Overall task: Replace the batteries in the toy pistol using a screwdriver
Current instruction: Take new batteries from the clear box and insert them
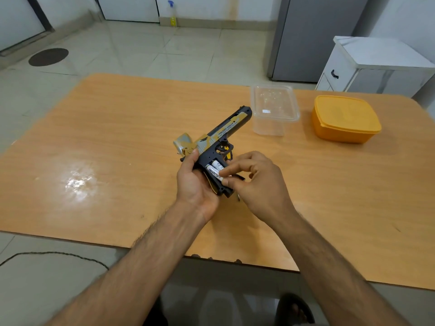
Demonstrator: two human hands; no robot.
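A black and gold toy pistol (226, 132) is held above the wooden table (117, 161), muzzle pointing away to the right. My left hand (196, 184) grips its handle from below and behind. The battery compartment in the handle lies open, with white batteries (214, 171) marked Heybright inside. My right hand (256, 184) has its curled fingertips and thumb on the lower end of a battery. A grey and gold piece (183, 143) lies on the table behind the pistol. A yellow and black object (228, 156), perhaps the screwdriver, shows just under the trigger guard.
A clear plastic container (274, 109) stands just beyond the muzzle. An orange lidded box (344, 118) sits at the right. A white cabinet (376, 64) and a grey fridge (313, 36) are behind the table.
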